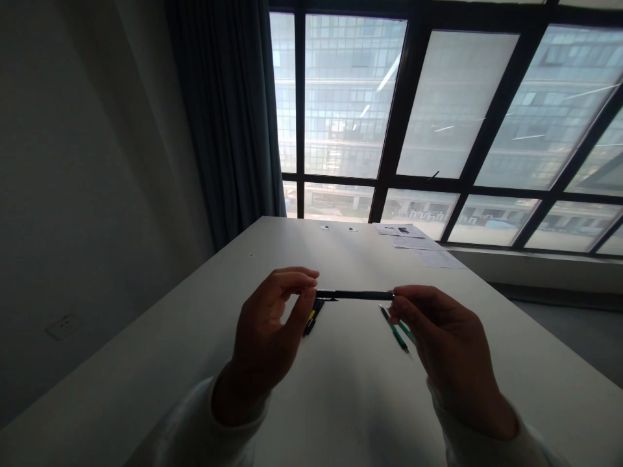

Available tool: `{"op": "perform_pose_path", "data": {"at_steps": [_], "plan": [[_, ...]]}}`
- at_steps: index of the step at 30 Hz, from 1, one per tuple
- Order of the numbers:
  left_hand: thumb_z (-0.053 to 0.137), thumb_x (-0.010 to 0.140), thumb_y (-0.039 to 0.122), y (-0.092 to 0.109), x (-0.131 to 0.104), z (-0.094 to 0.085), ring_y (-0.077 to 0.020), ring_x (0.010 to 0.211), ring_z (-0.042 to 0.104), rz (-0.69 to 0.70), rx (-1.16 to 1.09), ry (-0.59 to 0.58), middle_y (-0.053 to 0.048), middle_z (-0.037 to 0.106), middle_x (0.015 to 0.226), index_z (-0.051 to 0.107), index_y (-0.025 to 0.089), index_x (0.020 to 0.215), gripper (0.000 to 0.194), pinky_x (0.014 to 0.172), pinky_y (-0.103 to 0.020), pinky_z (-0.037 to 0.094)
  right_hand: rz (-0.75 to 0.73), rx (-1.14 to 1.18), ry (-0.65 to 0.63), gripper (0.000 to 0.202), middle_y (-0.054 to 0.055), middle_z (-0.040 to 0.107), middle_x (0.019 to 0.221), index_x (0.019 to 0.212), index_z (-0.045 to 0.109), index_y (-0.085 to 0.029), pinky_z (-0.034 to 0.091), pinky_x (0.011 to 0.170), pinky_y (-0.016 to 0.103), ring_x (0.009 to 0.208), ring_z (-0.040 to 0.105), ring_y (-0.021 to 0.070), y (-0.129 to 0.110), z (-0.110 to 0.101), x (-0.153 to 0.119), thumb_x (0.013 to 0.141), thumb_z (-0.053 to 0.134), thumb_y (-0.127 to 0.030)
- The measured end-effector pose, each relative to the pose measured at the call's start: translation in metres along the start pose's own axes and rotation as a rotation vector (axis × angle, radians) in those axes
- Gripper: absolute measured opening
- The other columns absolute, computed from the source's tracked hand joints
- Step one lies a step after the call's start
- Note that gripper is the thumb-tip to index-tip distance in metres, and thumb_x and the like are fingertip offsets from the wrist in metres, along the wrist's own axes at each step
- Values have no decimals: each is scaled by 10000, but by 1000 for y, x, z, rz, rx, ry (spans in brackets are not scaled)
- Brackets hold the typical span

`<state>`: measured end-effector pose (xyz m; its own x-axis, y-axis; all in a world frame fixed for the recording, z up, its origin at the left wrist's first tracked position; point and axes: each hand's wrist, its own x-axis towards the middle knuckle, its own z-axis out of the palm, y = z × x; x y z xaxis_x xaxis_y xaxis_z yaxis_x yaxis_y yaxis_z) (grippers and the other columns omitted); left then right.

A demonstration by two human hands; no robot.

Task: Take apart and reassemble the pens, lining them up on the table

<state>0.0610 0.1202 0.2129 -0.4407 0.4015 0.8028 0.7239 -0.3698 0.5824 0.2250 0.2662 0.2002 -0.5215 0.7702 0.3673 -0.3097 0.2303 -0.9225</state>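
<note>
A thin black pen (357, 295) is held level above the white table (311, 389). Its left end is pinched between the thumb and fingers of my left hand (272, 327). At the other end, the fingertips of my right hand (448, 344) are closed on the tip. Black pens, one with a yellow part (314, 316), lie on the table just right of my left hand and are partly hidden by it. Two green pens (395, 331) lie beside my right hand, one partly covered by its fingers.
Printed papers (413, 241) lie at the table's far right. Two small white pieces (353, 229) with dark centres are near the far edge. Beyond stand large windows and a dark curtain (228, 123); a wall socket (62, 327) is at left.
</note>
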Motion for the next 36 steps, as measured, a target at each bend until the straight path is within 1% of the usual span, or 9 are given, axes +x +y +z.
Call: {"op": "perform_pose_path", "data": {"at_steps": [3, 5, 8, 12, 16, 20, 24, 30, 36], "plan": [[616, 867, 212, -2, 0, 1, -184, 953, 631, 205, 335, -54, -57, 670, 999, 614, 174, 1028, 165, 819, -315, 532, -13, -20, -2, 194, 23, 698, 719, 949, 710, -218, 544, 654, 272, 707, 656, 162, 1, 0, 0, 766, 764, -258], [639, 860, 272, -4, 0, 2, -192, 926, 620, 281, 502, -67, -61, 676, 971, 612, 168, 1044, 213, 788, -321, 523, -27, -27, -16, 181, 19, 698, 718, 938, 712, -220, 543, 651, 269, 704, 655, 161, 0, 0, 0, 769, 762, -258], [636, 866, 313, -4, 0, 3, -220, 944, 603, 312, 628, -97, -70, 684, 971, 622, 168, 1044, 230, 812, -370, 497, -56, -35, -31, 154, 10, 694, 715, 919, 713, -226, 539, 642, 257, 692, 647, 150, -2, 2, -1, 774, 757, -251], [647, 860, 274, -1, -5, 7, -271, 1011, 579, 323, 771, -150, -63, 696, 999, 638, 185, 1060, 219, 879, -461, 439, -96, -100, -58, 112, -2, 688, 719, 906, 709, -230, 526, 631, 239, 681, 633, 135, -3, 11, -4, 797, 732, -240], [606, 886, 228, -4, -14, 15, -229, 875, 613, 297, 750, -301, -47, 699, 938, 633, 178, 1053, 176, 776, -405, 486, -108, -158, -163, 74, 5, 693, 749, 881, 700, -222, 521, 633, 253, 685, 638, 142, -2, 21, -8, 817, 706, -257], [566, 903, 173, -12, -19, 20, -187, 804, 625, 266, 663, -422, -42, 688, 924, 603, 161, 1099, 199, 689, -331, 526, -33, -181, -198, 127, 0, 677, 688, 899, 689, -211, 512, 605, 256, 647, 629, 144, 2, 20, -6, 814, 708, -304], [517, 928, 162, -15, -18, 19, -178, 802, 624, 292, 639, -417, -51, 677, 901, 596, 152, 1116, 204, 693, -319, 537, 42, -190, -257, 197, 23, 674, 696, 873, 685, -185, 503, 584, 273, 616, 611, 149, 3, 16, -2, 836, 675, -378], [532, 927, 181, -9, -16, 18, -168, 754, 615, 370, 644, -403, -49, 677, 866, 593, 156, 1129, 213, 647, -306, 520, 38, -225, -281, 290, 13, 629, 601, 714, 659, -177, 451, 542, 264, 557, 558, 136, 1, 14, -3, 876, 612, -413], [550, 923, 199, -8, -15, 17, -151, 697, 614, 445, 614, -392, -45, 684, 826, 578, 133, 1146, 235, 606, -271, 500, -20, -190, -316, 167, 8, 644, 654, 814, 675, -193, 466, 581, 274, 606, 577, 144, 0, 11, -4, 868, 639, -346]]}}
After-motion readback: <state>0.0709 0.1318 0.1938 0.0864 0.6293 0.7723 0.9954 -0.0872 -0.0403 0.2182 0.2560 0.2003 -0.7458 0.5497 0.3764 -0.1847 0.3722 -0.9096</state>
